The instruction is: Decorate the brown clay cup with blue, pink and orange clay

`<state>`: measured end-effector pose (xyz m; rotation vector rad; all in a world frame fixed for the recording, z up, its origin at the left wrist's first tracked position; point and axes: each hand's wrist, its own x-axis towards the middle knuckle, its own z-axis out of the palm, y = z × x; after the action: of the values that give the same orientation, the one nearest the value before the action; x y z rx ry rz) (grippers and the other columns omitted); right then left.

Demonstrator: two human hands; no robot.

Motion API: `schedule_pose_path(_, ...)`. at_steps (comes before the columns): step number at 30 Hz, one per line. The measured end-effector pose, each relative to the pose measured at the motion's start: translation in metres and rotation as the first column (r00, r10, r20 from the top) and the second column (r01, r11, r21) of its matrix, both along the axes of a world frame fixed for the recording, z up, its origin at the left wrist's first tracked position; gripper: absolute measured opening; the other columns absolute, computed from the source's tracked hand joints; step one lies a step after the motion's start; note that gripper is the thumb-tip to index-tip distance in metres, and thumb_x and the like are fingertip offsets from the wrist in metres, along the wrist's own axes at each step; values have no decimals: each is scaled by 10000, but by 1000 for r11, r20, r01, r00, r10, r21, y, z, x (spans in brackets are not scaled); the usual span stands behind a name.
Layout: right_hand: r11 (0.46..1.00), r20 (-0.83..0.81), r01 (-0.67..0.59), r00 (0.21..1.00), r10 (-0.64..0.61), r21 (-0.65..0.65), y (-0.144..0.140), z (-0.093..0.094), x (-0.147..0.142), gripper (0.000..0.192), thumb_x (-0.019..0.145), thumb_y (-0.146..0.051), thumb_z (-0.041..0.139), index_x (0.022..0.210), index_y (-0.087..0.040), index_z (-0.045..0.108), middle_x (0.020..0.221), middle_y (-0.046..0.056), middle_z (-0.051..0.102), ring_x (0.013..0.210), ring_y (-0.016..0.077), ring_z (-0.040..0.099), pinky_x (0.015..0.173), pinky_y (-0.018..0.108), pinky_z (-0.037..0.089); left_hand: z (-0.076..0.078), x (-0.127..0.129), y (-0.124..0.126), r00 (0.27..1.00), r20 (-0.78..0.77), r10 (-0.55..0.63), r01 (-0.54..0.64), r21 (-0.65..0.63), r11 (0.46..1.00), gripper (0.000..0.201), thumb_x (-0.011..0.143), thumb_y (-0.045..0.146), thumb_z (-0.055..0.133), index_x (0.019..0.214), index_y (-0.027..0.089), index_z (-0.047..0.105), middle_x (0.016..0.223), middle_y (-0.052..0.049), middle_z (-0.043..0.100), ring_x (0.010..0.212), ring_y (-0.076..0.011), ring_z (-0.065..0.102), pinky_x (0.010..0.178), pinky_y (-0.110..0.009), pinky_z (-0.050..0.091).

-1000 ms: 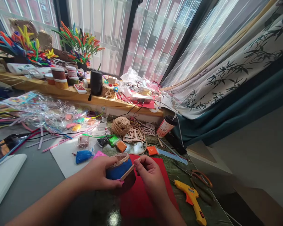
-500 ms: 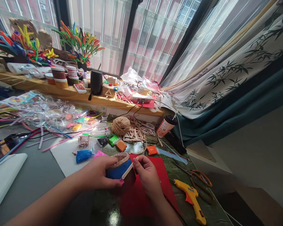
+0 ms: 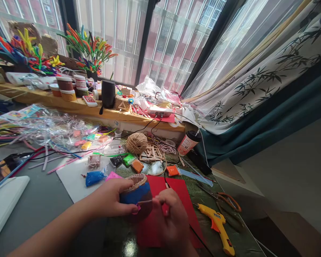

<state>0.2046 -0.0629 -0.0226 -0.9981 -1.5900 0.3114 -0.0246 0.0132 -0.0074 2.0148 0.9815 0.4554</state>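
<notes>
My left hand [image 3: 111,198] is wrapped round a small round pot [image 3: 135,195] with a twisted cord rim and a band of blue clay on its side. The pot is tilted, its mouth facing up and away. A bit of pink clay [image 3: 136,209] shows low on the pot, by my left thumb. My right hand [image 3: 172,216], blurred by motion, pinches a thin wooden craft stick [image 3: 146,202]. The stick's far end is close to the pink clay; whether it touches cannot be made out. Beneath my hands lies a red sheet [image 3: 180,192].
Bagged blue clay [image 3: 95,177], an orange clay pack [image 3: 172,170], a twine ball [image 3: 137,143] and loose wooden sticks [image 3: 152,153] lie beyond. At right are a yellow glue gun [image 3: 216,226], scissors [image 3: 227,200] and a paper cup [image 3: 188,143]. A cable crosses the red sheet.
My right hand has moved down and slightly right. The stick, earlier slanting up along the pot's side, now lies nearly level. The pot has turned slightly in my left hand.
</notes>
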Motion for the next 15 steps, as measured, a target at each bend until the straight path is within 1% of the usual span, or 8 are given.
schedule_pose_path(2, 981, 252, -149, 961, 114, 124, -10, 6, 6, 269, 962, -98, 723, 1103, -325, 755, 806, 28, 780, 665, 217, 660, 661, 367, 512, -2, 0, 0, 1000, 23, -8, 8, 16, 1000, 260, 819, 429, 833, 888, 203, 724, 829, 3, 728, 747, -206, 657, 624, -263, 400)
schedule_pose_path(4, 956, 350, -262, 914, 204, 128, -16, 8, 9, 322, 937, -98, 772, 1103, -374, 767, 806, 14, 805, 626, 214, 666, 665, 390, 533, -3, 0, 1, 999, 32, -17, 17, 15, 1000, 262, 820, 430, 835, 903, 203, 735, 830, 6, 733, 751, -207, 660, 630, -263, 414)
schedule_pose_path(5, 962, 276, -246, 939, 206, 118, -18, 8, 8, 266, 946, -136, 785, 1053, -378, 770, 787, 9, 797, 617, 213, 663, 669, 399, 543, -3, -1, 1, 999, 27, -16, 16, 7, 1000, 272, 819, 439, 838, 917, 203, 745, 837, 4, 740, 759, -212, 667, 634, -264, 423)
schedule_pose_path(7, 996, -120, -73, 990, 79, 49, -16, 7, 5, 88, 988, -281, 775, 934, -343, 745, 714, 4, 729, 599, 207, 632, 650, 393, 548, -2, -2, 1, 1000, 17, -7, 7, -15, 1000, 314, 815, 462, 847, 983, 208, 775, 881, -7, 769, 801, -235, 696, 656, -270, 452)
schedule_pose_path(8, 997, -357, 30, 932, -53, -70, -13, 6, 2, 137, 1009, -345, 757, 882, -319, 713, 704, 2, 693, 615, 203, 630, 641, 376, 544, -1, -3, 2, 1000, 18, -4, 5, -22, 1000, 350, 815, 473, 848, 1044, 215, 789, 919, -15, 786, 833, -250, 712, 679, -277, 471)
schedule_pose_path(9, 974, -516, 43, 842, -154, -221, -9, 4, 0, 206, 1005, -405, 764, 847, -298, 686, 695, -6, 665, 600, 187, 617, 602, 341, 527, 0, -3, 2, 1000, 23, -5, 6, -27, 1000, 395, 820, 482, 846, 1117, 226, 794, 962, -23, 801, 867, -265, 725, 707, -284, 491)
schedule_pose_path(12, 847, -695, -202, 677, -242, -492, 0, -4, -3, 390, 841, -543, 903, 799, -251, 648, 677, -17, 646, 565, 172, 621, 551, 300, 517, 0, -6, 3, 998, 54, -24, 25, -22, 999, 509, 853, 540, 818, 1273, 256, 770, 1041, -39, 819, 915, -285, 735, 776, -308, 533)
schedule_pose_path(15, 767, -691, -304, 683, -238, -565, 0, -17, -4, 501, 728, -587, 968, 770, -229, 619, 640, -24, 640, 541, 154, 606, 542, 272, 499, -1, -7, 5, 993, 106, -47, 46, 7, 999, 447, 995, 572, 650, 1289, 252, 756, 1044, -56, 814, 916, -273, 723, 818, -323, 545)
